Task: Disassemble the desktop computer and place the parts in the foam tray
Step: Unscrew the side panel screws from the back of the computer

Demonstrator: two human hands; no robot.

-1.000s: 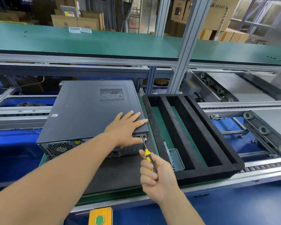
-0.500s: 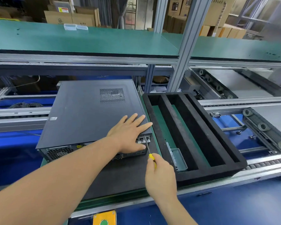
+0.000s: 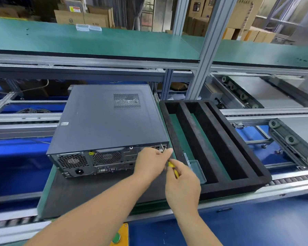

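Note:
The grey desktop computer [image 3: 107,119] lies flat on a dark mat, its rear panel with fans and ports facing me. My right hand [image 3: 182,183] is closed around a yellow-handled screwdriver [image 3: 173,170] whose tip reaches the top right corner of the rear panel. My left hand [image 3: 152,163] sits at that same corner, fingers pinched around the screwdriver shaft near the tip. The black foam tray [image 3: 238,144] with three long slots lies just right of the computer.
A small clear plastic box [image 3: 196,168] sits in the tray's near left slot. Grey aluminium posts [image 3: 205,55] rise behind the tray under a green shelf [image 3: 96,41]. Conveyor rollers [image 3: 292,139] run at right. A yellow button box [image 3: 121,235] is at the bench front.
My left hand has come off the computer's lid and moved down to the rear right corner, pinching at the screwdriver shaft. The right hand has kept the screwdriver at that corner.

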